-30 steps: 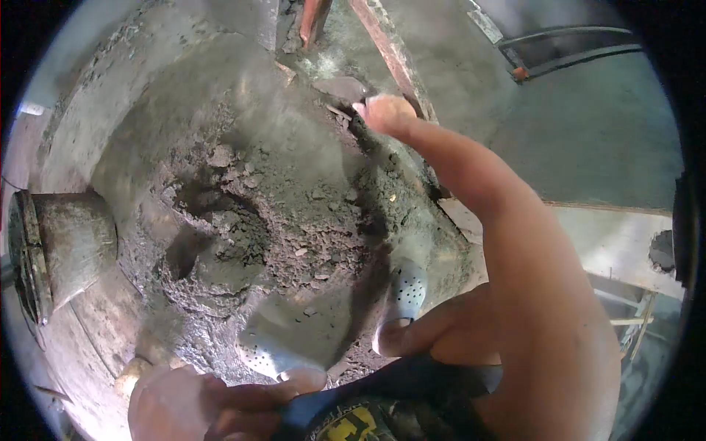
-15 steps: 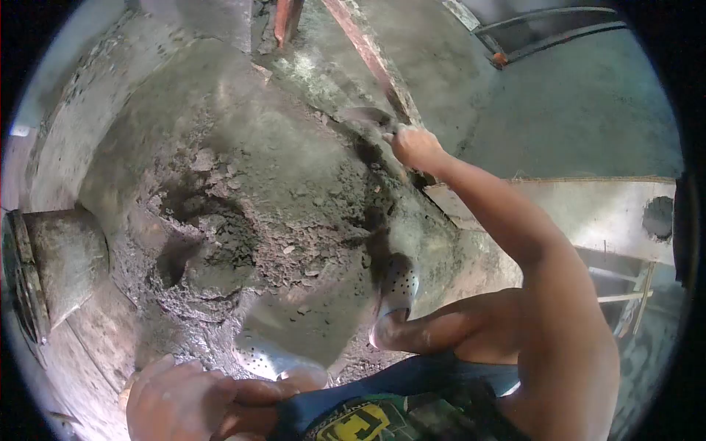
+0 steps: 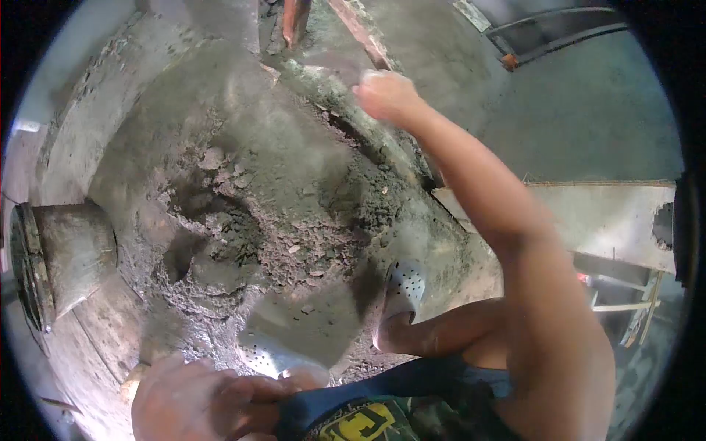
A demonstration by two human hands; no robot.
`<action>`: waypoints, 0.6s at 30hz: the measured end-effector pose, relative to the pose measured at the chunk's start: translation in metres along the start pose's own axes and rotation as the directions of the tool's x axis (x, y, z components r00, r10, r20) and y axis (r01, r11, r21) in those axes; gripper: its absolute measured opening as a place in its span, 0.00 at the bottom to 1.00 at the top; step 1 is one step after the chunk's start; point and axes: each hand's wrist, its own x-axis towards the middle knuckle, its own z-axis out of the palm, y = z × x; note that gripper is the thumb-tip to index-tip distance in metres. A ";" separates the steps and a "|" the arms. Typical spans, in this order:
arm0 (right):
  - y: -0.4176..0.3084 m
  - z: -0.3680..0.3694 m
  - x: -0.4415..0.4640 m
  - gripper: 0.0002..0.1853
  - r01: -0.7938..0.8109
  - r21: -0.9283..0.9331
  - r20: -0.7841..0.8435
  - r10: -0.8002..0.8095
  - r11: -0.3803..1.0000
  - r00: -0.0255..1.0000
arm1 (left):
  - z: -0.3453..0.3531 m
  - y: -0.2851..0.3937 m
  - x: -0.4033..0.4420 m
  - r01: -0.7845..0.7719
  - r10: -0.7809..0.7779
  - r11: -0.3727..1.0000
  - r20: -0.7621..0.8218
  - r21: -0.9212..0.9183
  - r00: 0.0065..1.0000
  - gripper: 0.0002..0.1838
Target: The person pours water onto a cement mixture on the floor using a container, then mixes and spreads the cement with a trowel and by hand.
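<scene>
My right hand (image 3: 386, 95) is closed around the handle of a trowel (image 3: 323, 65), whose thin blade is blurred and partly lost against the grey surface. The hand is beside a long wooden board (image 3: 360, 29) near the top of the view. Below it lies wet mortar (image 3: 309, 220), heaped and crumbly, with a hollow at its left. My left hand (image 3: 184, 393) is low at the left, in front of my bent leg. Its fingers are smeared, and I cannot make out whether they hold anything. A yellowish rounded thing (image 3: 132, 382) shows just beside it.
A bucket (image 3: 77, 253) lies on its side at the left. My feet, in perforated clogs (image 3: 404, 283), stand on the mortar. A pale board (image 3: 588, 213) runs along the right, a reddish post (image 3: 296, 22) stands at the top, and a frame (image 3: 551, 33) lies top right.
My right hand has moved up and to the left with the trowel, along the board. My left hand stays low at the left. The view has shifted slightly.
</scene>
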 end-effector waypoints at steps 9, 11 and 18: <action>-0.025 0.026 0.117 0.16 0.019 0.109 -0.020 -0.017 0.994 1.000 | 0.004 -0.005 0.000 0.029 -0.029 1.000 0.014 0.001 0.999 0.25; -0.022 -0.001 0.106 0.16 0.055 0.090 0.082 -0.063 0.994 0.995 | 0.001 -0.007 -0.001 0.032 -0.032 0.999 0.000 0.000 0.999 0.26; 0.007 0.006 0.037 0.12 0.374 -0.144 0.276 -0.326 0.916 0.904 | -0.008 -0.016 -0.008 0.015 -0.015 1.000 -0.029 0.006 0.999 0.26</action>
